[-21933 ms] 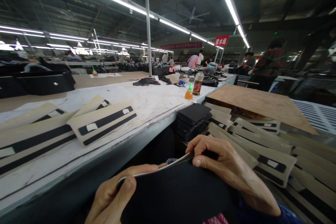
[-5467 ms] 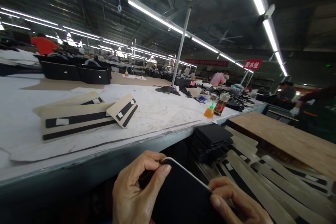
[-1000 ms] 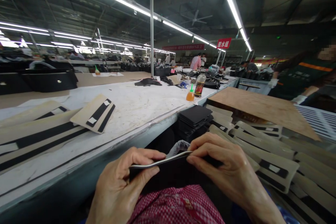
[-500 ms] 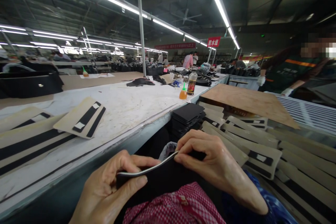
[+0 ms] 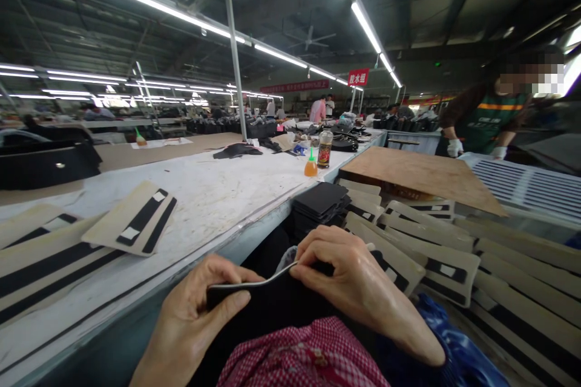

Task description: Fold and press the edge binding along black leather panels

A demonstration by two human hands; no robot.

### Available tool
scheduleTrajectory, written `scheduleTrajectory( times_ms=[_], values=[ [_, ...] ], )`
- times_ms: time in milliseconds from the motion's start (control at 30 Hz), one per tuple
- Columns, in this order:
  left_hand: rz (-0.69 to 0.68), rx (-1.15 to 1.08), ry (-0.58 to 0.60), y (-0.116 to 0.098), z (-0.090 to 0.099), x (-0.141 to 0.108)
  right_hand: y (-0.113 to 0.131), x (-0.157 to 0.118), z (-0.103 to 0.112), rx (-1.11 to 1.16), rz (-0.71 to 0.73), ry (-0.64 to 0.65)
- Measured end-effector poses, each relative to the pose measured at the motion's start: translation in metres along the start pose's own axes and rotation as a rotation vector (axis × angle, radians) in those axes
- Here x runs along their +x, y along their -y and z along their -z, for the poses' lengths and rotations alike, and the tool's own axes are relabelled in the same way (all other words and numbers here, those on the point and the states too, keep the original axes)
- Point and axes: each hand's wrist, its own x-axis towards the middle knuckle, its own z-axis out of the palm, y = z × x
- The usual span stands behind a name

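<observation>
A thin black piece with a pale edge [image 5: 254, 284] is held low in front of me, over my lap. My left hand [image 5: 204, 308] pinches its left end between thumb and fingers. At its right end, the fingertips of my right hand [image 5: 336, 266] are pressed together on the edge. Between the hands the strip-like edge curves upward to the right. The dark part below it blends with the dark background, so its outline cannot be made out.
A white-covered table [image 5: 200, 199] holds beige panels [image 5: 131, 217], an orange glue bottle [image 5: 311, 167] and a labelled bottle [image 5: 324, 150]. Black pieces [image 5: 320, 201] are stacked beside it. Beige panels [image 5: 445, 266] lie at right. A gloved person [image 5: 488, 127] stands beyond a wooden board [image 5: 422, 172].
The view has shifted slightly. Both hands still hold the black piece, its edge now flatter at the left. The person at the right has moved, with both gloves now near the slatted surface.
</observation>
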Motion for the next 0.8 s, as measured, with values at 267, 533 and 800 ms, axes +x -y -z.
scheduleTrajectory(
  times_ms=[267, 533, 800],
  values=[
    [-0.858, 0.959, 0.070, -0.001, -0.010, 0.013, -0.006, 0.001, -0.014, -0.072, 0.121, 0.050],
    [-0.733, 0.902, 0.051, 0.040, -0.039, 0.009, -0.016, -0.004, -0.034, -0.305, 0.015, 0.198],
    [-0.699, 1.031, 0.022, 0.070, -0.033, 0.010, -0.033, -0.004, -0.036, 0.056, -0.142, 0.523]
  ],
)
